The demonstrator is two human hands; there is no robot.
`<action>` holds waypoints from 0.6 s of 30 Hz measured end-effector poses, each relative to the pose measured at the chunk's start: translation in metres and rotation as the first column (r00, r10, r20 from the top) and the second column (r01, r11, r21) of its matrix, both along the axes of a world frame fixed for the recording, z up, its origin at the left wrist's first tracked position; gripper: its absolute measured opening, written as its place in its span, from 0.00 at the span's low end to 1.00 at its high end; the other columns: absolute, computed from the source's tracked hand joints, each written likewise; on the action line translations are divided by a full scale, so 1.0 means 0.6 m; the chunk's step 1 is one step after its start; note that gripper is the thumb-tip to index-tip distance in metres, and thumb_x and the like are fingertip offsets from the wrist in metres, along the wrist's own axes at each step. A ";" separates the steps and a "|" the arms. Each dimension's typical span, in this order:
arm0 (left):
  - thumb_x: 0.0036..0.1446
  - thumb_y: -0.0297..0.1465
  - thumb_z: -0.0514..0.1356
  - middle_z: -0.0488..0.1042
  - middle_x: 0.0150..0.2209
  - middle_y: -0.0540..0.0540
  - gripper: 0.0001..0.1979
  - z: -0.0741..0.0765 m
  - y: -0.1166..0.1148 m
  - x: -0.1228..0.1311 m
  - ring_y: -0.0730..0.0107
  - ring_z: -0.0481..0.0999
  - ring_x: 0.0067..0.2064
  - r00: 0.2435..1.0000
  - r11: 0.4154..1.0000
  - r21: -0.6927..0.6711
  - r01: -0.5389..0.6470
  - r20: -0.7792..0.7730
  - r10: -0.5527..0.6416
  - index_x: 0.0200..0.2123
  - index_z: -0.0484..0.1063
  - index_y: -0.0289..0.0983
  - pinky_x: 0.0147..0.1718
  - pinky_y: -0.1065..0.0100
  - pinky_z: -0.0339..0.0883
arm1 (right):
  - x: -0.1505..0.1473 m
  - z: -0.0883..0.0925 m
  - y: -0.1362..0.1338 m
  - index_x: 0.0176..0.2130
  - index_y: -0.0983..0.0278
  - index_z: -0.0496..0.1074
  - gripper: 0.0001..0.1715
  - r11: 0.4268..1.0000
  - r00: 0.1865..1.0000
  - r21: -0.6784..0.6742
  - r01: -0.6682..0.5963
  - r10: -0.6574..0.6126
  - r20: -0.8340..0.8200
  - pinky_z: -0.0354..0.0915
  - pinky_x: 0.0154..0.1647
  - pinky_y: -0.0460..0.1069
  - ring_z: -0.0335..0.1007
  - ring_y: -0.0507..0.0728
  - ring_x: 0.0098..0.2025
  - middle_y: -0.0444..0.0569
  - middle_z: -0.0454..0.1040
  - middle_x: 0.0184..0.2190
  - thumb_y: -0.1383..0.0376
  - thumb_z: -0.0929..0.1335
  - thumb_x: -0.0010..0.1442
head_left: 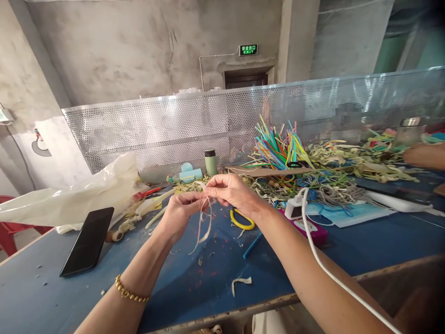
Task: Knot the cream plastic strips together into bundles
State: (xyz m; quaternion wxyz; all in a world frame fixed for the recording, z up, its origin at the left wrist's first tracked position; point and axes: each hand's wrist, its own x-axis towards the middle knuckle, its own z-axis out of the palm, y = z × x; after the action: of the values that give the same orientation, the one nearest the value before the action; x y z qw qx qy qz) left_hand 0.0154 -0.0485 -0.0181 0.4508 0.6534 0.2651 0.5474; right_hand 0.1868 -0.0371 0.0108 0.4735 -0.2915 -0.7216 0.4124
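Above the middle of the blue table, my left hand (182, 211) and my right hand (231, 191) meet, fingertips nearly touching. Both are closed in a pinch on a thin pale strip (204, 235), whose loose ends dangle in a loop beneath the fingers. What the strip is made of I cannot tell; it looks like dried husk or raffia. A yellow ring-shaped handle (243, 226) lies just below my right hand, partly hidden by the wrist. On the table nearer me are a blue stick (252, 246) and a small pale scrap (241, 284).
A black phone (87, 241) and a clear plastic sheet (79, 195) lie left. Behind stand a green bottle (210, 163) and colourful pipe cleaners (281, 148). Right are tangled strips (347, 160), a face mask (354, 214), a white cable (309, 243) and another person's hand (426, 155).
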 end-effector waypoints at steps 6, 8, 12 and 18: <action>0.48 0.35 0.70 0.76 0.25 0.46 0.08 0.003 -0.001 -0.003 0.70 0.70 0.29 0.998 0.997 -0.059 0.055 0.024 -0.054 0.27 0.82 0.35 0.33 0.67 0.63 | -0.004 -0.004 -0.002 0.31 0.66 0.72 0.13 0.998 0.997 0.010 -0.059 0.060 -0.048 0.49 0.18 0.44 0.53 0.46 0.19 0.38 0.64 0.19 0.58 0.73 0.55; 0.47 0.35 0.71 0.76 0.25 0.45 0.09 0.005 -0.003 -0.003 0.70 0.70 0.29 0.998 0.996 -0.061 0.059 0.029 -0.057 0.26 0.82 0.35 0.32 0.66 0.64 | -0.008 -0.004 -0.005 0.31 0.65 0.71 0.13 0.998 0.996 0.022 -0.059 0.060 -0.062 0.49 0.19 0.44 0.53 0.46 0.19 0.39 0.66 0.20 0.58 0.73 0.55; 0.44 0.36 0.72 0.76 0.25 0.44 0.10 0.008 -0.007 -0.002 0.69 0.70 0.28 0.997 0.994 -0.090 0.064 0.047 -0.060 0.25 0.82 0.35 0.32 0.66 0.64 | -0.013 -0.003 -0.010 0.30 0.65 0.70 0.13 0.999 0.996 0.037 -0.037 0.040 -0.080 0.51 0.19 0.44 0.54 0.46 0.19 0.39 0.66 0.20 0.58 0.72 0.55; 0.44 0.37 0.72 0.76 0.25 0.45 0.10 0.006 -0.005 -0.003 0.70 0.70 0.28 0.997 0.992 -0.100 0.075 0.034 -0.072 0.26 0.82 0.34 0.30 0.67 0.63 | -0.017 -0.003 -0.009 0.30 0.65 0.70 0.11 0.999 0.996 0.043 0.008 -0.004 -0.092 0.56 0.22 0.45 0.57 0.47 0.21 0.39 0.66 0.21 0.60 0.72 0.55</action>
State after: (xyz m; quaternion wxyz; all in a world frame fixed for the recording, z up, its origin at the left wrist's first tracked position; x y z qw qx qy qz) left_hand 0.0133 -0.0517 -0.0143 0.5069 0.6308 0.2613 0.5262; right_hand 0.1767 -0.0426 0.0087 0.5135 -0.2640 -0.7070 0.4084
